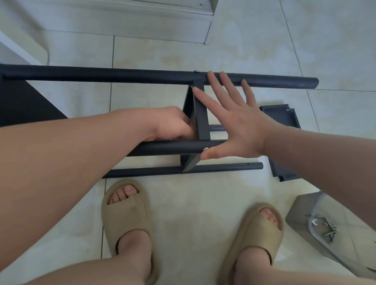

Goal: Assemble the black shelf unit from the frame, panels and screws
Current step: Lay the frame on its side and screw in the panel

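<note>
Bracing the middle shelf panel (201, 115) in the black frame (104, 74) on the floor (190, 212), the right hand (236, 122) presses flat from 3 o'clock; the left hand (171, 125) grips its 9 o'clock edge, likely squaring it.

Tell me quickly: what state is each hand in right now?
Left hand: fingers curled against the middle panel; what it grips cannot be told.
Right hand: open, fingers spread, flat against that panel.
</note>
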Demonstrator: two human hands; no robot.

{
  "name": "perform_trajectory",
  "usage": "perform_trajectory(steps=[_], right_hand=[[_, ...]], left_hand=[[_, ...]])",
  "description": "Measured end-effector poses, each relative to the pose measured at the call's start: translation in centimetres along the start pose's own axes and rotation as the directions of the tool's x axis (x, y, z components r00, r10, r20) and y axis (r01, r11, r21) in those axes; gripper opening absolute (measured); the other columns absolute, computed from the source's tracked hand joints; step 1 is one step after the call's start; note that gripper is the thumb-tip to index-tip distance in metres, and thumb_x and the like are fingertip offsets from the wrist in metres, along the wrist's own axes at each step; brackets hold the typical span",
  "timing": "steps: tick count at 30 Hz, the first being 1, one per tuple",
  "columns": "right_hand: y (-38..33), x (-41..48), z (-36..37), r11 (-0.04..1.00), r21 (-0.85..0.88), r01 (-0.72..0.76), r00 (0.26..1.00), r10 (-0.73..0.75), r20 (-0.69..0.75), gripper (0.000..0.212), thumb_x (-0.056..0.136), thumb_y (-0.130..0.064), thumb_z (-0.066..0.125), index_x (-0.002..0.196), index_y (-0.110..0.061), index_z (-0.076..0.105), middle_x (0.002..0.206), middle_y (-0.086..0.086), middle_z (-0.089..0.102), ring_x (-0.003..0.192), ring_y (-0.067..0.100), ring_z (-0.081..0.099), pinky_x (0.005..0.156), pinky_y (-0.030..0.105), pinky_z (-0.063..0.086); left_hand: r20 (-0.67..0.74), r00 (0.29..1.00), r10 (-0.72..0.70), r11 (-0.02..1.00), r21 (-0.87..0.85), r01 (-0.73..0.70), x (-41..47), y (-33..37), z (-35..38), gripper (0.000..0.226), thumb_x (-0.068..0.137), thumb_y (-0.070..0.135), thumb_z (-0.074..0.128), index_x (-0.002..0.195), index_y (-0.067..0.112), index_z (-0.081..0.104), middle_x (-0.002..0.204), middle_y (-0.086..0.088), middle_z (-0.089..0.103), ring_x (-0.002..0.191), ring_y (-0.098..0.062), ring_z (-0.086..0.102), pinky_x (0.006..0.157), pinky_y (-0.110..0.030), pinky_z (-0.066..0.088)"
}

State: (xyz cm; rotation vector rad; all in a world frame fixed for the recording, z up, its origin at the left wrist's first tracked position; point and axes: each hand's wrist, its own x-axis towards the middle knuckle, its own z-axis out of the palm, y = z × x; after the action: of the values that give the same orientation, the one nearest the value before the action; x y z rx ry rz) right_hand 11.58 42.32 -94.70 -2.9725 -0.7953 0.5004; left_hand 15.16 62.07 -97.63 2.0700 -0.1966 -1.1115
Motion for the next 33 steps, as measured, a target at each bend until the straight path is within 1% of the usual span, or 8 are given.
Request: perform_trajectory(steps=[6,10,14,19,23,25,29,33], right_hand=[[0.0,0.0,0.1,1.0,-0.01,-0.002,1.0,0.002,-0.008,0.122,0.064,-0.1,0.031,0.157,-0.039,-0.019,0.165,0.002,-0.029,0.151,0.025,-0.029,0.121,0.059,-0.011],[0.0,-0.1,0.0,1.0,-0.003,0.001,1.0,-0.001,-0.015,0.122,0.063,-0.101,0.03,0.157,-0.039,-0.018,0.165,0.002,-0.028,0.151,0.024,-0.029,0.121,0.058,-0.012],[0.0,-0.1,0.1,1.0,-0.005,0.0,1.0,0.0,-0.015,0.122,0.063,-0.102,0.029,0.157,-0.039,-0.017,0.165,0.001,-0.028,0.151,0.024,-0.028,0.121,0.057,-0.012],[0.0,-0.1,-0.1,1.0,-0.002,-0.003,1.0,0.003,-0.018,0.123,0.063,-0.102,0.029,0.157,-0.039,-0.017,0.165,0.001,-0.028,0.151,0.024,-0.028,0.121,0.058,-0.012],[0.0,-0.1,0.0,1.0,0.004,-0.001,1.0,0.001,-0.02,0.122,0.063,-0.101,0.03,0.157,-0.039,-0.016,0.166,0.002,-0.027,0.151,0.024,-0.027,0.122,0.058,-0.011],[0.1,-0.1,0.0,1.0,0.004,0.0,1.0,0.0,-0.023,0.122,0.063,-0.101,0.03,0.158,-0.039,-0.016,0.166,0.002,-0.026,0.152,0.024,-0.026,0.122,0.058,-0.011],[0.2,-0.1,0.1,1.0,0.0,0.002,1.0,-0.002,-0.03,0.122,0.062,-0.102,0.029,0.158,-0.039,-0.015,0.166,0.002,-0.026,0.152,0.024,-0.026,0.122,0.058,-0.011],[0.2,-0.1,0.2,1.0,0.001,0.004,0.999,-0.004,-0.034,0.123,0.062,-0.103,0.027,0.158,-0.039,-0.015,0.166,0.001,-0.026,0.152,0.024,-0.026,0.122,0.058,-0.01]], left_hand=[[0.013,1.0,0.018,0.999,-0.035,-0.018,0.2,-0.4,-0.1,0.018,0.086,0.014,0.065,0.073,0.025,0.073,0.051,0.017,0.061,0.05,0.001,0.055,0.061,-0.025,0.039],[0.01,1.0,0.021,0.986,-0.169,-0.019,0.2,-0.7,0.0,0.019,0.083,0.004,0.069,0.077,0.021,0.076,0.067,0.008,0.072,0.068,-0.011,0.065,0.067,-0.023,0.048],[-0.032,0.999,0.035,0.982,-0.185,-0.041,0.1,-0.6,0.1,0.021,0.081,-0.002,0.069,0.088,0.017,0.075,0.089,-0.004,0.076,0.084,-0.017,0.069,0.079,-0.028,0.055],[-0.043,0.998,0.047,0.999,-0.027,-0.048,0.1,-0.2,-0.1,0.026,0.081,0.004,0.068,0.074,0.029,0.073,0.06,0.017,0.068,0.054,0.002,0.058,0.053,-0.015,0.042],[-0.042,0.998,0.048,0.997,-0.056,-0.05,0.4,-0.5,-0.1,0.028,0.082,0.003,0.066,0.072,0.028,0.074,0.058,0.018,0.067,0.048,0.005,0.057,0.046,-0.009,0.041],[-0.026,0.999,0.033,0.995,-0.093,-0.035,0.5,-0.7,-0.2,0.028,0.082,0.004,0.066,0.07,0.027,0.076,0.061,0.015,0.07,0.052,0.004,0.06,0.051,-0.011,0.044],[0.045,0.999,0.022,0.975,-0.223,-0.011,0.7,-1.1,-0.1,0.029,0.082,0.002,0.066,0.069,0.023,0.081,0.079,-0.002,0.077,0.071,-0.014,0.071,0.079,-0.029,0.055],[0.285,0.957,0.057,0.937,-0.347,0.048,0.7,-1.3,-0.4,0.034,0.089,0.003,0.058,0.072,0.02,0.081,0.083,-0.001,0.076,0.079,-0.012,0.072,0.084,-0.029,0.051]])
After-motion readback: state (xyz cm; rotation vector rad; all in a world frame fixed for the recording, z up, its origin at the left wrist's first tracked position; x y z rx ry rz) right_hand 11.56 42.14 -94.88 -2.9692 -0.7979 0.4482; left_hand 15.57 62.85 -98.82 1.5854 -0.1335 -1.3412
